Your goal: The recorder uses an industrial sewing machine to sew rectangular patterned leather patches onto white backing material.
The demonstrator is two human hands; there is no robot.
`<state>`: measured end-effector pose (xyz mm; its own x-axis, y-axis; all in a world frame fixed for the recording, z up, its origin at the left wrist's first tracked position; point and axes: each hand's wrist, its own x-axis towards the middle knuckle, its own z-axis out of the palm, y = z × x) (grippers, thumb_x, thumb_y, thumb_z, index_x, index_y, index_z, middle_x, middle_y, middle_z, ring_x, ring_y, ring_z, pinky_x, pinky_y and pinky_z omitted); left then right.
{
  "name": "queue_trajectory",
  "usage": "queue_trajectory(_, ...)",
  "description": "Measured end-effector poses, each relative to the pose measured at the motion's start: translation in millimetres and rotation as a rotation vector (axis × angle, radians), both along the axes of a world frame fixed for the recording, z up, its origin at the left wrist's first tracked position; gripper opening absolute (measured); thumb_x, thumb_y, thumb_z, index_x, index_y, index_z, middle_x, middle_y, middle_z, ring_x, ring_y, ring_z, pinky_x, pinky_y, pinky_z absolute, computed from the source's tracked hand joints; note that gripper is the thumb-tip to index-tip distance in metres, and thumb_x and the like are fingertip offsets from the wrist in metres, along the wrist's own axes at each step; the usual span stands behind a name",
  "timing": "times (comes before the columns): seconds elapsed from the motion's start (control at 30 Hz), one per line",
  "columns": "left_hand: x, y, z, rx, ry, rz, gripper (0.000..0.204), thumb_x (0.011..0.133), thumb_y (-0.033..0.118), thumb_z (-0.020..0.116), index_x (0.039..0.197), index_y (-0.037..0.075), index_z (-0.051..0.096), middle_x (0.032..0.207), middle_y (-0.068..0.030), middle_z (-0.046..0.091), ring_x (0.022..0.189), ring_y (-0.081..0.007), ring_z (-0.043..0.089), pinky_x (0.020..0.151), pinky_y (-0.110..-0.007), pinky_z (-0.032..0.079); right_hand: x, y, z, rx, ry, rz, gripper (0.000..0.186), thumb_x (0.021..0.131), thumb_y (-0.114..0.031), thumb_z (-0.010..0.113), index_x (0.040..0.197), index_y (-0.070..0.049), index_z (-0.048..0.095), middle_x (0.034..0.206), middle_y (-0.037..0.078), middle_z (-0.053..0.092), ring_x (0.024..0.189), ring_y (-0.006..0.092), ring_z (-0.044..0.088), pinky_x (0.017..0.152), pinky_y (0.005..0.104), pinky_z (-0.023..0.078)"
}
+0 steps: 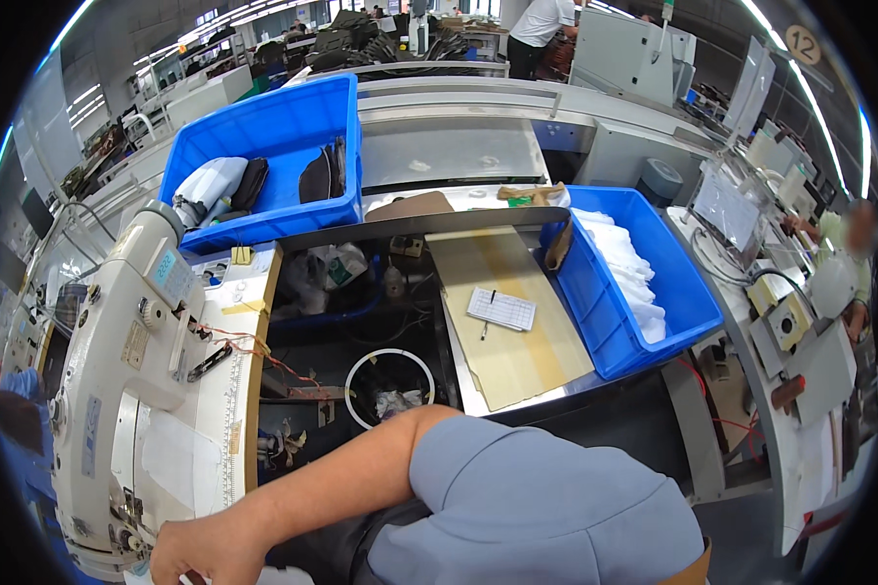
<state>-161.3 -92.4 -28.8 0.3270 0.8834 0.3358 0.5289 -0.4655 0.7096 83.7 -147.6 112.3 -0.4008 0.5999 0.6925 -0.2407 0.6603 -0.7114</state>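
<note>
My right hand (210, 548) reaches across to the lower left, beside the needle end of a white sewing machine (102, 380). Its fingers are bent and closed on a piece of white fabric (281, 575), most of which is cut off by the lower edge. The grey-blue sleeve (546, 487) covers my upper arm. My left hand is out of view. Red and brown threads (249, 343) trail over the edge of the machine's bed, near a small dark tool (210, 363).
A blue bin (263, 219) with dark and white pieces stands behind the machine. Another blue bin (605, 331) at right holds folded white fabric (617, 263). Between them lies a beige board (502, 375) with a paper form (502, 309) and pen. Below is a white-rimmed waste bin (429, 375).
</note>
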Motion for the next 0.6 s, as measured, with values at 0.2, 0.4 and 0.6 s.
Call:
queue_trajectory(0.2,-54,-69,4,-0.304,-0.421,0.093,0.067,0.095,0.029,0.066,0.150,0.002,0.039,0.127,-0.0241,0.058,0.106,-0.0335,0.059,0.083,-0.040,0.048,-49,39,-66,-0.046,-0.008,-0.157,0.017,0.087,-0.014,0.063,0.096,-0.006,0.074,0.083,0.008,0.069,0.071,0.0206,0.061,0.065,0.0370,0.048)
queue_trajectory(0.4,-71,-110,20,-0.489,-0.630,0.254,0.070,0.092,0.024,0.074,0.149,0.001,0.040,0.119,-0.0244,0.066,0.094,-0.0346,0.068,0.076,-0.039,0.057,-99,76,-137,-0.077,-0.077,-0.317,0.015,0.061,-0.006,0.062,0.070,-0.006,0.074,0.069,0.013,0.068,0.065,0.0265,0.067,0.058,0.0375,0.052)
queue_trajectory(0.6,-47,-124,35,-0.287,0.062,0.668,0.062,0.097,0.036,0.070,0.140,-0.005,0.052,0.106,-0.0213,0.068,0.096,-0.0330,0.062,0.088,-0.044,0.051,-126,84,-162,-0.119,-0.293,-0.244,0.016,0.064,-0.018,0.072,0.069,-0.003,0.071,0.072,0.020,0.066,0.070,0.0385,0.066,0.066,0.0488,0.051)
